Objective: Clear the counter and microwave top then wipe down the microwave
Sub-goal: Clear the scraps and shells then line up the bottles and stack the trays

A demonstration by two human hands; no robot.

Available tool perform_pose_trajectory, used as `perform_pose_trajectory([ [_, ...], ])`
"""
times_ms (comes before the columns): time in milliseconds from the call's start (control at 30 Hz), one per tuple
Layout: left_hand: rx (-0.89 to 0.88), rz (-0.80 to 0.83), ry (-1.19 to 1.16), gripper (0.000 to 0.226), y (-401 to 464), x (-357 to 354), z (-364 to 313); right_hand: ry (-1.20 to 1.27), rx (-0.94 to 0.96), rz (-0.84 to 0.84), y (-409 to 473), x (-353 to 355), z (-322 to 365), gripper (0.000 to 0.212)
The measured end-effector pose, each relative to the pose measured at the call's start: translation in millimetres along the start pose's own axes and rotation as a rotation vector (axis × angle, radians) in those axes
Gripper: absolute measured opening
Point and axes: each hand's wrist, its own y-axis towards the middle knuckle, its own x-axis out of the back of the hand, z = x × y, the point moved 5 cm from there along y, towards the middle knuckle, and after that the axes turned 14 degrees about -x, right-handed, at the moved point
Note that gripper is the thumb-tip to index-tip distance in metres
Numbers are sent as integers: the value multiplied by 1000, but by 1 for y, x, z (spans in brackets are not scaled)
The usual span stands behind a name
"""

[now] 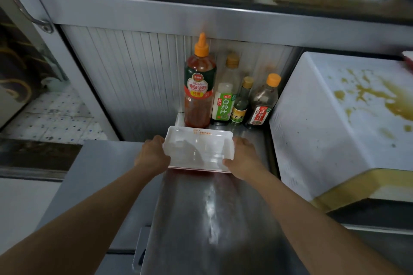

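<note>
**Both hands on the white tray**

A shallow white rectangular plastic tray [199,147] lies on the steel counter [201,219], just in front of four sauce bottles. The left hand [153,154] grasps its left end; the right hand [242,156] grasps its right end, thumb over the near corner. Behind the tray stands a tall red ketchup squeeze bottle with an orange nozzle [199,87]. To the tray's right sits the white microwave [330,118], its top smeared with yellow-brown stains [380,96].

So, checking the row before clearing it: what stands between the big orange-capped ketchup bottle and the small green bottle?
In the head view, one clear bottle with a green-and-white label stands between the ketchup bottle and the small green bottle.
</note>
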Motion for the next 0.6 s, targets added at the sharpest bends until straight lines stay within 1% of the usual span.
perform_pose_trajectory([
  [67,-63,7,47,52,-5,10,-14,-42,40,8,-13,10,3,70],
  [167,-157,15,102,57,-15,27,-43,-65,71,-8,-34,31,7,67],
  [300,-243,6,165,49,-27,47,-87,-102,138,-60,-62,74,12,65],
  [400,-323,-2,201,47,-36,65,-125,-91,175,-125,-79,111,12,63],
  [533,-489,-13,236,27,-39,83,-178,-73,176,-204,-100,161,3,64],
  [600,-561,-26,240,34,-44,90,-207,-56,163,-246,-107,187,-6,64],
])
